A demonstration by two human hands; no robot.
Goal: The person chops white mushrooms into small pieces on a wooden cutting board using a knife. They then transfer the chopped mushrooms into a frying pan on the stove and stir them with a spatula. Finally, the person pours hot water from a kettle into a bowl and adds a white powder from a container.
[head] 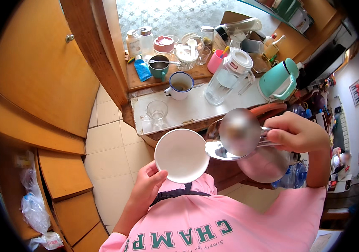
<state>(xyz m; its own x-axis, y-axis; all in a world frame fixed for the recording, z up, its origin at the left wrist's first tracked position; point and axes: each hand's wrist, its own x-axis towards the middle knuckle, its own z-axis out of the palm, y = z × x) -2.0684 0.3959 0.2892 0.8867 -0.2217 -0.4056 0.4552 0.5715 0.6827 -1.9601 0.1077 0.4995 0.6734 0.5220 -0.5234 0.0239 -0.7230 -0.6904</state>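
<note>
My left hand (149, 182) grips the lower left rim of a white bowl (182, 156), whose inside faces the camera and shows nothing in it. At the right, my right hand (296, 132) is closed round the handle of a shiny metal kettle (263, 163). Its round lid area (240, 132) is blurred, and its front edge appears close to the bowl's right rim; whether they touch I cannot tell. Beyond them on the white ledge stand a clear glass mug (157, 111), a white enamel mug (179, 91) with dark liquid and a spoon, and a glass pitcher (226, 78) with a white lid.
A mint-green jug (278, 78) stands at the ledge's right end. Behind, the wooden sill (141, 82) bears a green mug (159, 71) with a fork across it, a pink cup (215, 61), jars and bottles. Wooden cabinets (63, 176) flank the left; water bottles (296, 176) stand at the right.
</note>
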